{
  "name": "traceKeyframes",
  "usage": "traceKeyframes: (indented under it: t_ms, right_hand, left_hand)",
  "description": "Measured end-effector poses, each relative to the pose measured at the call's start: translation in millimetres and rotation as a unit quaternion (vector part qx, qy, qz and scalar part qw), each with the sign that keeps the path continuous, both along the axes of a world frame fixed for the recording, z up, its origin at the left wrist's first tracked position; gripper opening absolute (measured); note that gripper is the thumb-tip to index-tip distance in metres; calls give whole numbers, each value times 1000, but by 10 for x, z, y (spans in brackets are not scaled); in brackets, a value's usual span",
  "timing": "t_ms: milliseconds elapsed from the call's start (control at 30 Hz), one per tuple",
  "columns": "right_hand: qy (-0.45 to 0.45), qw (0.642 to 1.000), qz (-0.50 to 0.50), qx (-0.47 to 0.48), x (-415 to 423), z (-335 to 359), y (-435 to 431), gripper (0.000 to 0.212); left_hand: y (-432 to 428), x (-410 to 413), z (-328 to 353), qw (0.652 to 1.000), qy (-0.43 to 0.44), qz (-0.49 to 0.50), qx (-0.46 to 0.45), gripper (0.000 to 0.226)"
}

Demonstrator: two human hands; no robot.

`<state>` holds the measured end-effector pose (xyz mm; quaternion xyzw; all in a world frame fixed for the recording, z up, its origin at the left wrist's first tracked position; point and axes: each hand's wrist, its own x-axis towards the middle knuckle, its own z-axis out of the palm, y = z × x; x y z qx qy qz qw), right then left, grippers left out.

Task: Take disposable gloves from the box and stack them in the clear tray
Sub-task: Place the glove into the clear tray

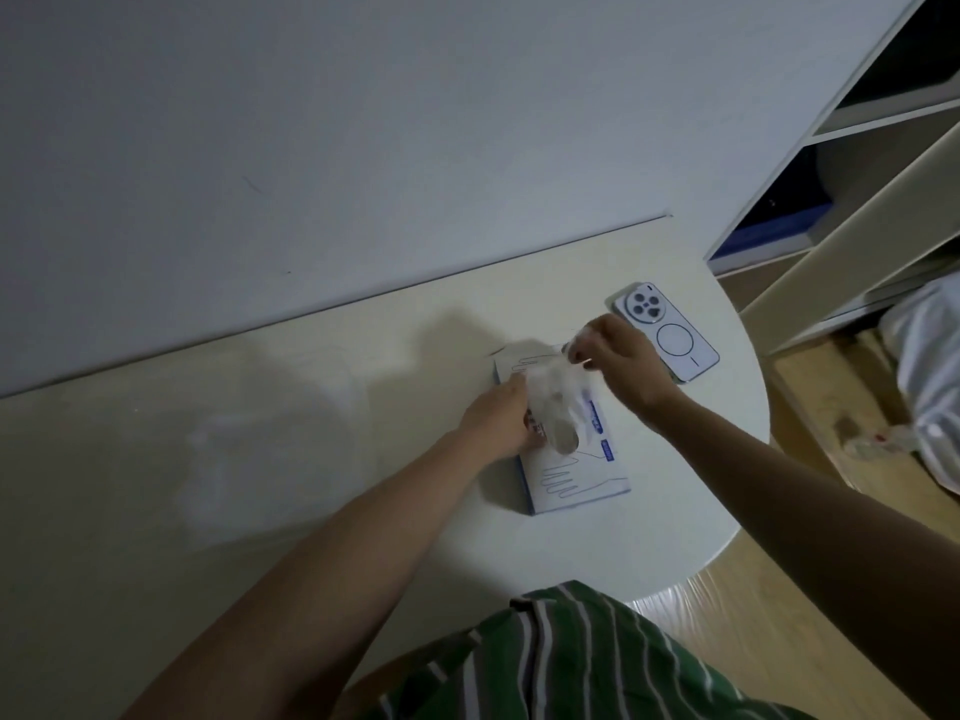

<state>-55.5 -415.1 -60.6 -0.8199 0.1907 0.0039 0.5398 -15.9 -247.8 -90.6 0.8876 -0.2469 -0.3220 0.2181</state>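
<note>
Glove [556,402], thin and clear, hangs stretched over the box [571,480], its top end pinched between the thumb and fingertips of the right hand [623,361]. From that pinch the glove trails down toward seven o'clock, and its lower end lies at the middle of the box top, where the opening seems to be. The right hand is raised above the box's far corner, fingers curled tight on the film.

The left hand [498,418] rests on the box's left edge, at nine o'clock from the hanging glove and touching it. Its fingertips are hidden behind the film, so I cannot tell whether they grip anything or only press down.

The box lies flat on the table [156,511], printed with glove outlines. A phone [670,330] lies face down at two o'clock from the box, just beyond the right hand. Shelves [857,148] stand at the upper right.
</note>
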Motion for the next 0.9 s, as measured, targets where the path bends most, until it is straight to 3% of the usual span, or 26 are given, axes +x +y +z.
traceKeyframes:
  t_ms: [100, 167, 267, 400, 567, 667, 733, 900]
  right_hand:
    - [-23, 976, -79, 200, 80, 106, -37, 15]
    - [-4, 975, -81, 208, 103, 118, -38, 14]
    - [27, 975, -57, 214, 81, 84, -16, 15]
    - [66, 950, -75, 296, 79, 104, 19, 14]
    - [108, 926, -91, 350, 94, 178, 78, 20]
    - [108, 930, -63, 345, 83, 215, 157, 15]
    - [107, 937, -37, 332, 88, 236, 230, 14]
    - [44, 946, 21, 319, 171, 290, 469, 70]
  left_hand:
    - [7, 51, 5, 999, 30, -10, -22, 72]
    - [33, 73, 15, 994, 79, 4, -77, 75]
    - [77, 89, 56, 965, 151, 115, -178, 67]
    - [103, 148, 123, 940, 108, 209, -245, 23]
    - [126, 175, 334, 838, 170, 365, -369, 11]
    - [215, 203, 388, 814, 149, 395, -399, 32]
    - [299, 218, 438, 807, 135, 403, -409, 33]
    - [646, 228, 551, 793, 177, 411, -414, 30]
